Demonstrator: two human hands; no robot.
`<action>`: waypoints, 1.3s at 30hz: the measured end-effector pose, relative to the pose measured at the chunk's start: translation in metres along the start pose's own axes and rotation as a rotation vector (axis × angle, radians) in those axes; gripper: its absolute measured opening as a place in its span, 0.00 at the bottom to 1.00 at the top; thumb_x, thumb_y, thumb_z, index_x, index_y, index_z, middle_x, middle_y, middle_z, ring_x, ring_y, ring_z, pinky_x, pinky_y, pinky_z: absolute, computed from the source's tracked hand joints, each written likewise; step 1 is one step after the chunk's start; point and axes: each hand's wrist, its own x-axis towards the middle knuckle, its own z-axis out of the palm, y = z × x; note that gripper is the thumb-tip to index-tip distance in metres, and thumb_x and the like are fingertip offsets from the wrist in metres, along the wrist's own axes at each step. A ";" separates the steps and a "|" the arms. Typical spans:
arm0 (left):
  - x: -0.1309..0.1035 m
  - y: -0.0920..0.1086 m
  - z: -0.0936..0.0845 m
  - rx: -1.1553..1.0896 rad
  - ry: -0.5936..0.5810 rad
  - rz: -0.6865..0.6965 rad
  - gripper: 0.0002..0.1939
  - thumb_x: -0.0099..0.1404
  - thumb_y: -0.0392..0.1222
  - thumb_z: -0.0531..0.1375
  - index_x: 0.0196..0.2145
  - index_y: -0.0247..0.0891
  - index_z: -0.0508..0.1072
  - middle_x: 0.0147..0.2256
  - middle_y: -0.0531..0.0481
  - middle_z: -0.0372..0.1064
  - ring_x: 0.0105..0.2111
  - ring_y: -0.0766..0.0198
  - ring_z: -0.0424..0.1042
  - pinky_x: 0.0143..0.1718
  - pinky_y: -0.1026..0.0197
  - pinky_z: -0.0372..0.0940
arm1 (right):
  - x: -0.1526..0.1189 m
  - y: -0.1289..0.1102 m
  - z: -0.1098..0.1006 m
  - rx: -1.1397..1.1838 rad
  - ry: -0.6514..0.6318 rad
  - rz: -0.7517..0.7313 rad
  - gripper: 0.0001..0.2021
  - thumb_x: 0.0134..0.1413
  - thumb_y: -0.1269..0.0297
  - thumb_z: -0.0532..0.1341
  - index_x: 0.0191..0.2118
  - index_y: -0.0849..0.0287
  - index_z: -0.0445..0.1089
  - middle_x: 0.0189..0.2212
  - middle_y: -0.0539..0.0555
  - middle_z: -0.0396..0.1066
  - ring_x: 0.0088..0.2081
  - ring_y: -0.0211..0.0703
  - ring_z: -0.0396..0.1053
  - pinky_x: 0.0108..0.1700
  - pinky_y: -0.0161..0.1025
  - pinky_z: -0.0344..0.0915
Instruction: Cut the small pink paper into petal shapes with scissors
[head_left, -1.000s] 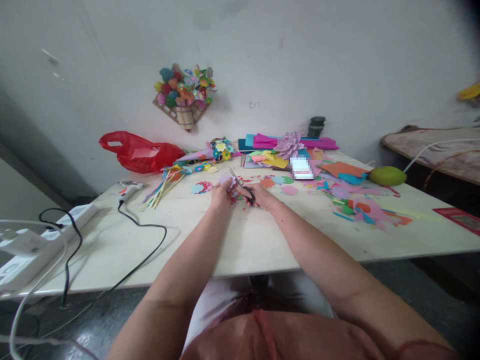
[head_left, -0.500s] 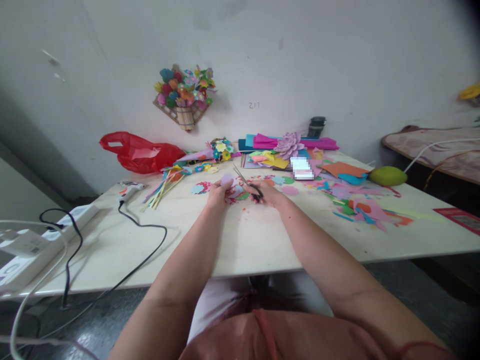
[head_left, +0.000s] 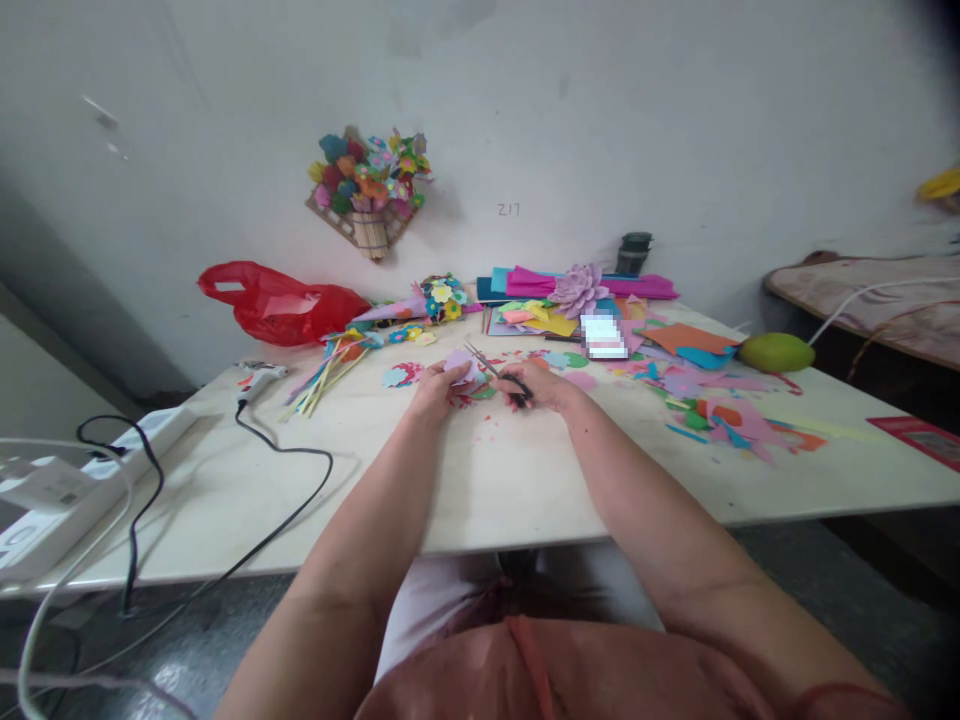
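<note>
My left hand [head_left: 435,390] pinches a light purple paper piece [head_left: 458,364] between thumb and fingers, above the white table [head_left: 517,490]. Black-handled scissors [head_left: 514,387] are in my right hand [head_left: 546,388], their blades pointing up and left beside the purple piece. Whether the blades touch it is too small to tell. Around and beneath both hands lie small red and pink scraps. A light blue scalloped piece [head_left: 394,376] rests left of my left hand, and a pink one [head_left: 582,380] lies right of my right hand.
Behind on the left are a red plastic bag [head_left: 281,310], paper strips [head_left: 327,380] and a glue gun [head_left: 259,382] with a black cable. Coloured sheets [head_left: 555,322], a large purple flower [head_left: 579,290], a green fruit [head_left: 776,352] and scraps [head_left: 739,420] lie toward the right.
The purple piece has shifted slightly right and turned in my left hand. The scissors have tilted a little, their tips moving slightly left and down.
</note>
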 end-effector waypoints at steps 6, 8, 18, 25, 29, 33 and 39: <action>-0.005 0.004 0.004 -0.063 -0.009 -0.038 0.05 0.53 0.25 0.65 0.27 0.29 0.73 0.26 0.47 0.74 0.26 0.66 0.74 0.35 0.59 0.74 | -0.005 -0.005 -0.002 -0.055 -0.016 -0.017 0.16 0.53 0.56 0.66 0.25 0.62 0.65 0.19 0.49 0.69 0.15 0.29 0.63 0.12 0.26 0.51; -0.005 0.004 0.005 -0.071 -0.020 -0.046 0.04 0.55 0.25 0.64 0.27 0.28 0.74 0.26 0.47 0.74 0.26 0.66 0.74 0.35 0.60 0.74 | -0.007 -0.008 -0.002 -0.058 -0.016 -0.011 0.16 0.53 0.56 0.66 0.26 0.62 0.65 0.18 0.49 0.69 0.14 0.29 0.62 0.12 0.26 0.51; -0.002 0.002 0.001 -0.036 -0.037 -0.091 0.03 0.55 0.26 0.64 0.28 0.27 0.74 0.28 0.44 0.74 0.26 0.64 0.76 0.35 0.61 0.74 | -0.007 -0.007 -0.002 -0.068 0.005 -0.001 0.15 0.52 0.55 0.66 0.27 0.62 0.65 0.17 0.48 0.67 0.14 0.29 0.62 0.12 0.26 0.49; -0.001 0.001 0.000 -0.020 -0.046 -0.087 0.04 0.54 0.26 0.65 0.29 0.27 0.74 0.28 0.44 0.74 0.27 0.64 0.75 0.38 0.59 0.74 | -0.004 -0.003 -0.002 -0.041 -0.001 -0.002 0.15 0.51 0.55 0.67 0.29 0.61 0.66 0.17 0.47 0.67 0.15 0.29 0.62 0.12 0.26 0.48; -0.002 0.002 0.000 -0.001 -0.066 -0.086 0.04 0.54 0.26 0.64 0.29 0.27 0.74 0.28 0.44 0.74 0.26 0.64 0.75 0.36 0.59 0.74 | -0.003 -0.002 -0.002 -0.033 -0.002 0.003 0.14 0.51 0.56 0.67 0.28 0.61 0.65 0.17 0.47 0.66 0.14 0.29 0.62 0.12 0.26 0.47; -0.003 0.003 0.001 0.014 -0.071 -0.085 0.03 0.54 0.26 0.64 0.29 0.28 0.74 0.27 0.44 0.74 0.26 0.64 0.75 0.35 0.60 0.74 | -0.001 0.001 -0.002 -0.035 -0.005 -0.007 0.14 0.51 0.57 0.66 0.28 0.61 0.65 0.17 0.47 0.66 0.14 0.29 0.61 0.12 0.26 0.48; -0.004 0.004 0.002 -0.003 -0.056 -0.085 0.05 0.53 0.26 0.65 0.29 0.28 0.74 0.27 0.45 0.74 0.26 0.64 0.75 0.33 0.62 0.74 | 0.000 0.003 -0.002 -0.030 -0.003 -0.003 0.14 0.50 0.56 0.66 0.28 0.60 0.64 0.16 0.46 0.65 0.14 0.29 0.61 0.12 0.26 0.47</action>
